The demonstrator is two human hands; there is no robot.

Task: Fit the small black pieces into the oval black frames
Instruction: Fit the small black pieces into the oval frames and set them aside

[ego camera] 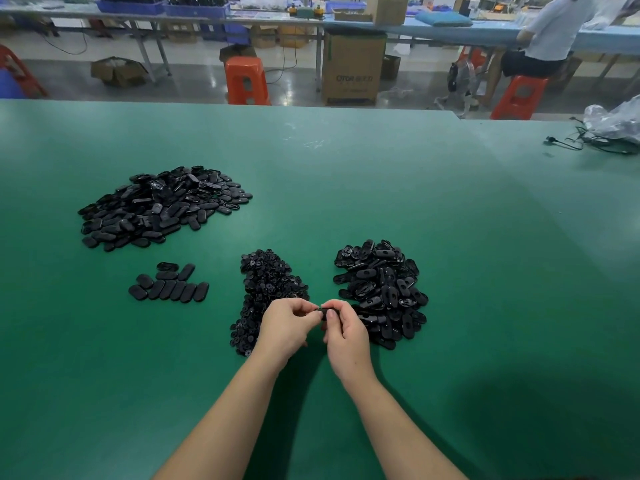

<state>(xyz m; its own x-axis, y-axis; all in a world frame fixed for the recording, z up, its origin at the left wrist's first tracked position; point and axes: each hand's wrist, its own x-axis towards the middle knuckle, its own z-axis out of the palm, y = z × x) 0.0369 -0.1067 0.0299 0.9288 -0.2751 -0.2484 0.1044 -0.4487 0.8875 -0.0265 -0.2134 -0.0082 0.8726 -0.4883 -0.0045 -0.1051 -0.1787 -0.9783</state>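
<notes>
My left hand (287, 323) and my right hand (344, 329) meet above the green table (346, 188) and together pinch one oval black frame (325, 310) between their fingertips. Most of that frame is hidden by my fingers. A heap of small black pieces (266, 289) lies just behind my left hand. To the right of my right hand sits a heap of oval black frames (381, 289). A short row of oval pieces (169, 284) lies to the left, and a large pile of them (162, 206) is farther back on the left.
A clear plastic bag with black cables (613, 129) lies at the table's far right. Beyond the far edge stand orange stools (246, 81), a cardboard box (351, 69) and another bench where a person (550, 32) sits.
</notes>
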